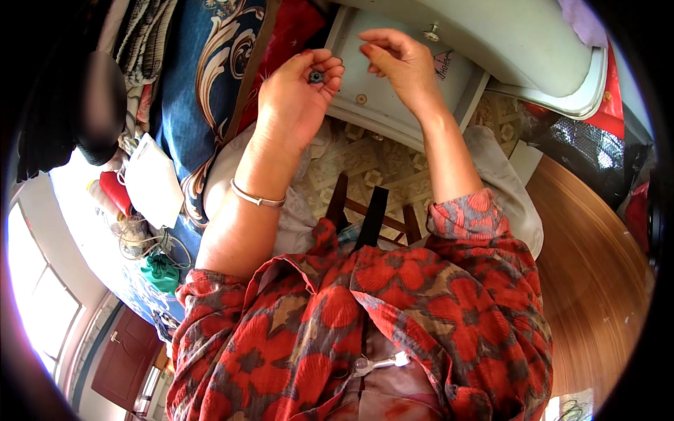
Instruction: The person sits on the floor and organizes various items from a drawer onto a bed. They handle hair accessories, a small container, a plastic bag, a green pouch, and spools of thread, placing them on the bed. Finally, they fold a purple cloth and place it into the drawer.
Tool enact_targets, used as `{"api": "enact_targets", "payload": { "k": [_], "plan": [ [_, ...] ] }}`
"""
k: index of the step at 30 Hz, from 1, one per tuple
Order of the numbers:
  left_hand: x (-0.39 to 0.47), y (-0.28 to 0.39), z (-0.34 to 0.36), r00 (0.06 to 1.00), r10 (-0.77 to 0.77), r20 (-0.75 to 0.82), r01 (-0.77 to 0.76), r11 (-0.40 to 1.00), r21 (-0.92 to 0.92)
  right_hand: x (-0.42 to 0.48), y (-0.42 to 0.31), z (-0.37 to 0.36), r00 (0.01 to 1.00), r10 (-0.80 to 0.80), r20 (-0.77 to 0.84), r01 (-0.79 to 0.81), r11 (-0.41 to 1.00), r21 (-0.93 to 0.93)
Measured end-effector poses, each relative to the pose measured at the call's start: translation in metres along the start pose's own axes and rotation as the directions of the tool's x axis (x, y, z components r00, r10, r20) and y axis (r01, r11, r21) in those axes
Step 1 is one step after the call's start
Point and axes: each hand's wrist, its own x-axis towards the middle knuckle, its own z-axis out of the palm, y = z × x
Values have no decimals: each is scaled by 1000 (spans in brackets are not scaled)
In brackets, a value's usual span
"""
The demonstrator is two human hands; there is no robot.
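My left hand (297, 97) is turned palm up over the left edge of a pulled-out drawer, its fingers curled around a small dark round piece (316, 77) with a hole or recess in its middle. My right hand (395, 58) hangs over the pale drawer (384, 97), with its thumb and fingertips curled close together; whether something small is between them I cannot tell. Inside the drawer lies a small tan disc (361, 99). A pink and dark piece bearing writing (443, 64) shows beside my right wrist.
A drawer front with a metal knob (431, 32) borders the open drawer. At left lies a blue patterned cloth (184, 79) with a white pouch-like item (152, 181), a red spool-like item (115, 193) and a green pouch (160, 272). A round wooden surface (584, 263) is at right.
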Motion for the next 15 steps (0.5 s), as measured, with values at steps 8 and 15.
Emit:
{"api": "enact_targets", "payload": {
  "k": [8,15],
  "plan": [
    [-2,3,7,1000,7,-22,-6,998,59,-7,163,-1,963,177,203,66,576,-815],
    [-6,3,11,1000,-8,-7,8,997,79,7,170,1,893,198,405,297,418,-858]
  ]
}}
